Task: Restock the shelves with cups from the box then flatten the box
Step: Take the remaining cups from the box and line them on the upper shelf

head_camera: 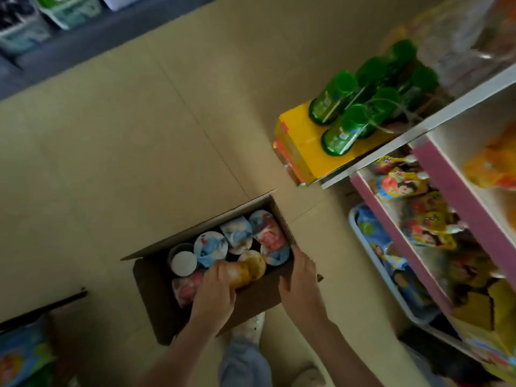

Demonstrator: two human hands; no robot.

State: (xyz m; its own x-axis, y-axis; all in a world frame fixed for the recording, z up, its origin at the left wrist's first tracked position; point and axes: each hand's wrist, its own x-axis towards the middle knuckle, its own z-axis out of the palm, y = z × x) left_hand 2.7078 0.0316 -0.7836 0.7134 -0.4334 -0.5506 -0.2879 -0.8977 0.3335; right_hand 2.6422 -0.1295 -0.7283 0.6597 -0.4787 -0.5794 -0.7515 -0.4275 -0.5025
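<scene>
An open cardboard box (156,300) sits on the tiled floor below me, holding several cups with printed foil lids (237,233). My left hand (215,291) reaches into the box, its fingers closed around an orange cup (240,272) that lies on its side. My right hand (300,277) grips the box's right rim, thumb over the edge. One cup (183,263) at the left of the box shows a plain white top. The shelf unit (435,174) with pink edges stands to the right.
Green bottles (340,129) stand on a yellow carton (304,152) at the shelf's end. Bright snack packets (410,208) fill the pink shelves. A white basket (391,277) sits low on the right. More goods lie at the bottom left (22,356). My shoe (248,328) touches the box.
</scene>
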